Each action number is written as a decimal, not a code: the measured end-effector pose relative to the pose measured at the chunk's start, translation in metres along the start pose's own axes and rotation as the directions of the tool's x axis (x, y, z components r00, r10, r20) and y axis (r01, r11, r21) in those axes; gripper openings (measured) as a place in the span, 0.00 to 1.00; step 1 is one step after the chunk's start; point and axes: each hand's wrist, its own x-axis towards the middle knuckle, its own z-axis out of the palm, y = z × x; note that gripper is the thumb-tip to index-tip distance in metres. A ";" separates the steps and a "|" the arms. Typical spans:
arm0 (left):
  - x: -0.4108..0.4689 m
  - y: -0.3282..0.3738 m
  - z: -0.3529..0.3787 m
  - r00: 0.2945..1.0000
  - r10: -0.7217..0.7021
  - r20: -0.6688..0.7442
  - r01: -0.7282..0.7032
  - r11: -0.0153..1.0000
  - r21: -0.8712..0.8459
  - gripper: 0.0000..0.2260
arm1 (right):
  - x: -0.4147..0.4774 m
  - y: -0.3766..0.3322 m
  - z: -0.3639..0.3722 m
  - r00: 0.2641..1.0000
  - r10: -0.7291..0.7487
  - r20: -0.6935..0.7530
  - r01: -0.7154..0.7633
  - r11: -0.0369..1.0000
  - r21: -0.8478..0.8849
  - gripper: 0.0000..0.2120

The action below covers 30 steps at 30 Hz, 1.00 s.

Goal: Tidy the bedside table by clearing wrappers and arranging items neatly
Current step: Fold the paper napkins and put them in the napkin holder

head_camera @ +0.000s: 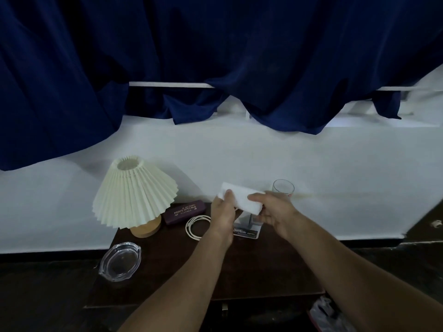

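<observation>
My left hand (221, 213) and right hand (275, 212) pinch a white folded tissue (242, 200) above the bedside table's (263, 267) back edge; a careless sweep could topple the drinking glass (283, 188) just behind

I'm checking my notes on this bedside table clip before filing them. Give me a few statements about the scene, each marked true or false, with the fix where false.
1. Both hands hold the white folded tissue above the table. True: the left hand and the right hand grip it at opposite ends.
2. The lamp lies on its side. False: it stands on its wooden base, the pleated shade tilted.
3. The glasses case sits between the lamp and the coiled white cable. True.
4. The glass ashtray is at the back of the table by the wall. False: it sits at the front left corner.
5. The drinking glass is dark and opaque. False: it is clear.
</observation>
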 end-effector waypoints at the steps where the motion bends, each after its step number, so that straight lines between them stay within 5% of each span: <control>1: 0.002 -0.001 0.000 0.997 0.070 -0.014 -0.067 0.987 0.147 0.13 | 0.006 -0.003 -0.002 0.997 -0.058 -0.045 0.057 0.998 -0.007 0.08; 3: 0.009 -0.003 -0.008 0.955 0.297 0.013 -0.260 0.811 0.524 0.14 | 0.019 -0.011 -0.010 0.969 -0.212 -0.127 0.193 0.970 -0.145 0.03; 5: 0.017 0.000 -0.019 0.888 0.441 0.128 -0.367 0.514 0.775 0.16 | 0.032 -0.018 -0.021 0.898 -0.414 -0.147 0.306 0.829 -0.467 0.02; 9: 0.038 0.011 -0.022 0.876 0.296 0.381 -0.410 0.037 0.912 0.22 | 0.046 -0.031 -0.032 0.809 -0.588 -0.015 0.331 0.476 -0.815 0.08; 13: 0.044 0.012 -0.009 0.857 0.160 0.490 -0.446 -0.246 0.860 0.24 | 0.058 -0.033 -0.030 0.777 -0.609 0.159 0.382 0.255 -0.888 0.10; 22: 0.046 -0.008 -0.019 0.800 0.123 0.587 -0.513 -0.365 0.777 0.18 | 0.067 -0.022 -0.021 0.813 -0.493 0.309 0.415 0.120 -0.902 0.15; 30: 0.040 -0.024 -0.039 0.736 0.211 0.643 -0.562 -0.341 0.754 0.19 | 0.071 -0.018 -0.007 0.802 -0.429 0.416 0.447 -0.029 -0.894 0.14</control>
